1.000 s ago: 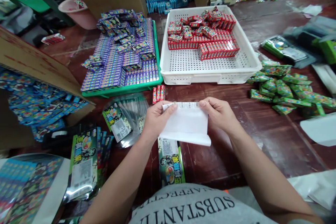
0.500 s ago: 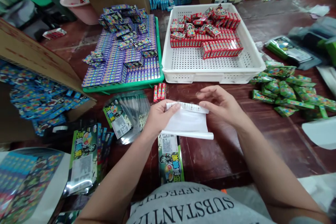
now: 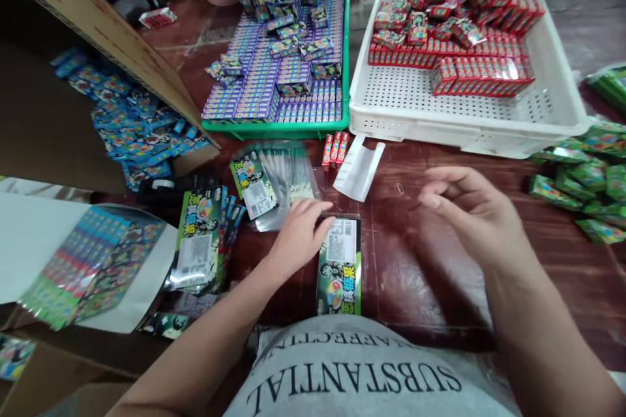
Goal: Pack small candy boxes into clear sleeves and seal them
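My left hand (image 3: 306,228) is open, fingers stretched over the edge of the clear plastic bags (image 3: 293,172) and the top of a green-and-black printed packet (image 3: 339,270). It holds nothing. To the right, my right hand (image 3: 462,212) hovers above the table with thumb and fingertips pinched together; whatever is between them is too small to make out. A curled white label sheet (image 3: 359,171) lies on the table ahead of both hands. Beside it stand several small red boxes (image 3: 335,150). A printed card (image 3: 254,186) shows through the topmost bag.
A green tray (image 3: 346,71) of purple boxes and a white perforated crate (image 3: 469,124) of red boxes stand ahead. Green boxes (image 3: 599,176) are heaped at right. At left are a cardboard carton (image 3: 122,45) with blue boxes, printed packets (image 3: 198,241) and a filled clear pack (image 3: 92,260).
The white label sheet has left my hands and lies by the red boxes. My left hand has let go and moved down toward the packet; my right hand has drawn away right. The view has shifted left.
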`<state>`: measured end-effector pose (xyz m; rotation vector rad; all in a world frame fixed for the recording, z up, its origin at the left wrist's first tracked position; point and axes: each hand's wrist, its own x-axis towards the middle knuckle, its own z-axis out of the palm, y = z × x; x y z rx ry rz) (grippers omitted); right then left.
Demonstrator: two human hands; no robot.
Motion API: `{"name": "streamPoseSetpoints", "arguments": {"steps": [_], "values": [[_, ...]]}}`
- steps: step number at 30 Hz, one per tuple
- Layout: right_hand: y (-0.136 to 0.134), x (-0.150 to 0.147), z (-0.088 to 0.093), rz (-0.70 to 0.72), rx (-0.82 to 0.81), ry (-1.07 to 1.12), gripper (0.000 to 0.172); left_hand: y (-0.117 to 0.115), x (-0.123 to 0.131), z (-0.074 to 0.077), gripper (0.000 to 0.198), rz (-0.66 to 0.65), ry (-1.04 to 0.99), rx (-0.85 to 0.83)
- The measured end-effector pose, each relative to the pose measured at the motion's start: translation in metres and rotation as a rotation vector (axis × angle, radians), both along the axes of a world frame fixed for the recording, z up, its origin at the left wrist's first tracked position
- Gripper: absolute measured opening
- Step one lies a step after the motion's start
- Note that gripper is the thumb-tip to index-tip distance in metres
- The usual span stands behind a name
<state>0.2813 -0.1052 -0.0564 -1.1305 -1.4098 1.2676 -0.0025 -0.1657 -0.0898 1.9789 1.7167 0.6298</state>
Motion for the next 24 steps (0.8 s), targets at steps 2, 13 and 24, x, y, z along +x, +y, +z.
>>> {"name": "streamPoseSetpoints", "arguments": {"steps": [2,13,24], "values": [[-0.009,-0.020,-0.002,0.086,-0.058,-0.009,0.017,-0.013,0.000,-0.001,0.017,-0.087,-0.028,-0.091],[-0.019,-0.045,-0.011,0.199,0.019,0.011,0.060,0.010,-0.006,-0.003,0.025,-0.045,-0.036,-0.118],[-0.038,-0.067,-0.028,0.180,0.004,0.026,0.090,0.011,-0.004,0.024,0.020,0.052,-0.765,-0.469]]}}
